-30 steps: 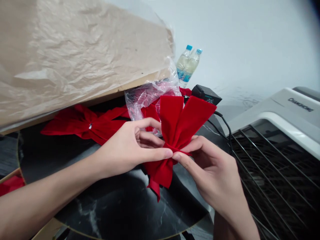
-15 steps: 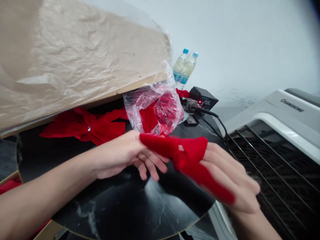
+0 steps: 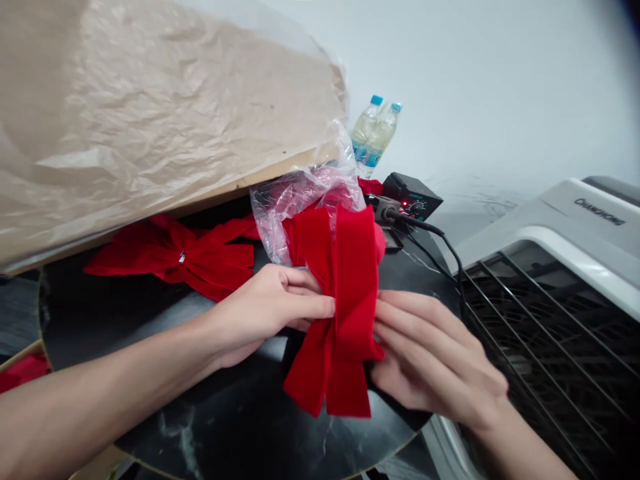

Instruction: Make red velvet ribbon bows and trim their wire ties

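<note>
A red velvet bow [image 3: 354,287] is held up between my two hands over the black marbled round table [image 3: 240,413]. Its loops point away from me and its tails hang toward me. On the bow's left side my left hand [image 3: 270,300] pinches it near the middle, thumb on top. My right hand [image 3: 435,353] grips its right edge, with the fingertips partly behind the fabric. Left of my hands, a second red bow [image 3: 215,263] with a shiny clasp at its centre lies on the table. Just behind the held bow is a clear plastic bag [image 3: 273,227] with red fabric inside.
A large plastic-wrapped cardboard box [image 3: 200,100] fills the back left. Two bottles [image 3: 371,137] stand by the wall. A black control box [image 3: 413,197] with a lit red light and a cable sits at the back right. Beside the table stands a white CHANGHONG appliance [image 3: 555,227] with a dark grille.
The bow was draped along my right hand, with my left fingers loosely spread. Now it is turned upright, and both hands have closed on it.
</note>
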`<state>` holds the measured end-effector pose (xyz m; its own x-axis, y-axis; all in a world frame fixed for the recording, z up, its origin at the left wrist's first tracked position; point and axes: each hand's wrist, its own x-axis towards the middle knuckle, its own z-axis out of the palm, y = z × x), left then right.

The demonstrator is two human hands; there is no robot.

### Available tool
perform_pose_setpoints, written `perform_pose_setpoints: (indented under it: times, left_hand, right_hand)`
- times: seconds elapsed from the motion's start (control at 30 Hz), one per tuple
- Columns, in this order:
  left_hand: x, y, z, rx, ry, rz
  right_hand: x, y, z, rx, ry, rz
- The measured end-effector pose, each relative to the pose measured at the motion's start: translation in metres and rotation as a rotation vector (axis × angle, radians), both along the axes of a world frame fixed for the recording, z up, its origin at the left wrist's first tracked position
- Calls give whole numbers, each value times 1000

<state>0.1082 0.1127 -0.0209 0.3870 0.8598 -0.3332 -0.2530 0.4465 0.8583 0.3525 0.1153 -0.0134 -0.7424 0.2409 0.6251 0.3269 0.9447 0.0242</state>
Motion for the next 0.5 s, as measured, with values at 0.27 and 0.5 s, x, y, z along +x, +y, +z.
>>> perform_pose_setpoints:
  times: [0.27,0.5]
  left_hand:
    - [0,2,-1,135,17,165]
    - [-1,0,5,53,-175,257]
  right_hand:
    - [-22,-17,20,-247,34,-103]
    - [5,-33,2,-639,5,-73]
